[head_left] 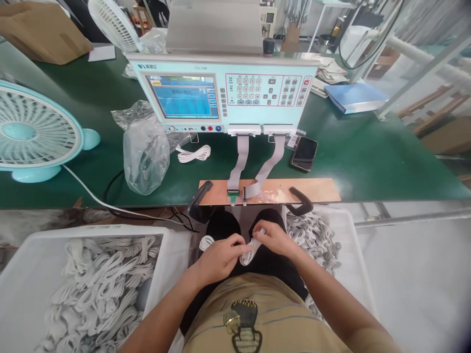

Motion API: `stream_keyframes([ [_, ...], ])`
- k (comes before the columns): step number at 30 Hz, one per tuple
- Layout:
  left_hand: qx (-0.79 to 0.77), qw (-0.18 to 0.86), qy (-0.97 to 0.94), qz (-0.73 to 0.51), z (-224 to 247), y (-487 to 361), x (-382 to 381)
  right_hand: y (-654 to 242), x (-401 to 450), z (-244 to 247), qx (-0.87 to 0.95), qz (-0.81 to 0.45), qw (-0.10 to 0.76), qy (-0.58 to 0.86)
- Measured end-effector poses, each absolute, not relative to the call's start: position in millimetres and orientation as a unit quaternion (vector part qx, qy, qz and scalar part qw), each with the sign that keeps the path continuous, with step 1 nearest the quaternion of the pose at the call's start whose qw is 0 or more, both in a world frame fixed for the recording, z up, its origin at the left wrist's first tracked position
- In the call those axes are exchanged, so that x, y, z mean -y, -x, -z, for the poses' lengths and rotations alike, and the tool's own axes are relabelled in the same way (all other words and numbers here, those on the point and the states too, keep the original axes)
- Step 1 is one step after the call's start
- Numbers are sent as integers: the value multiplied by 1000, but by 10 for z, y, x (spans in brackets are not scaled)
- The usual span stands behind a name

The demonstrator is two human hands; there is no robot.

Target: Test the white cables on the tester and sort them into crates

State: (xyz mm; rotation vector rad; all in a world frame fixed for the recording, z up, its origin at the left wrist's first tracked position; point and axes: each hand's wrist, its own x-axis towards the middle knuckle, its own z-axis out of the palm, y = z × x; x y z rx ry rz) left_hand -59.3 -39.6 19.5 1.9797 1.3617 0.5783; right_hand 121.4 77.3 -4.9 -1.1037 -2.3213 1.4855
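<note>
A bundled white cable point(248, 256) is held over my lap between both hands. My left hand point(220, 259) pinches one side of the bundle with thumb and forefinger. At its upper end, my right hand point(273, 237) grips the same cable with bent fingers. Another white coil point(206, 242) shows beside my left hand, near my thigh; whether that hand touches it I cannot tell. Just beyond my hands, a copper-coloured board point(272, 190) lies along the table's edge, with two grey ribbon cables point(241, 159) running from it to a light-blue tester point(270, 115) with a lit screen.
Black clamps point(200, 193) hold the board at the edge. White bins of bundled cables stand left point(27, 245) and right point(349, 230). On the green table point(368, 157) are a phone point(304, 154), a plastic bag point(145, 157), a cable bundle point(194, 154), a blue fan point(37, 130) and a blue folder point(355, 96).
</note>
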Motion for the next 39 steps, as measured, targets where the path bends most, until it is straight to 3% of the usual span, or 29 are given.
stream_keyframes([
  [5, -436, 218, -872, -49, -286, 474, 386, -1074, -821, 201, 810, -496, -37, 312],
  [10, -436, 276, -843, -150, -165, 447, 406, -1051, -855, 325, 750, -596, -112, 263],
  [13, -565, 386, -651, -330, -42, 414, 421, -1076, -767, 281, 759, -586, -23, 284],
  [16, -644, 446, -394, -481, 61, 355, 408, -1087, -615, 166, 835, -465, 154, 252],
  [18, -644, 467, -309, -522, 95, 334, 378, -1089, -535, 98, 868, -396, 220, 202],
  [25, -618, 504, -267, -541, 65, 400, 260, -1097, -548, -46, 878, -407, 222, 120],
  [32, -638, 440, -356, -522, 85, 374, 105, -928, -670, -65, 754, -527, 237, 312],
  [36, -628, 468, -365, -503, 120, 396, 26, -805, -785, 65, 623, -637, 254, 375],
  [39, -627, 475, -372, -493, 127, 441, -5, -752, -839, 97, 608, -631, 283, 390],
])
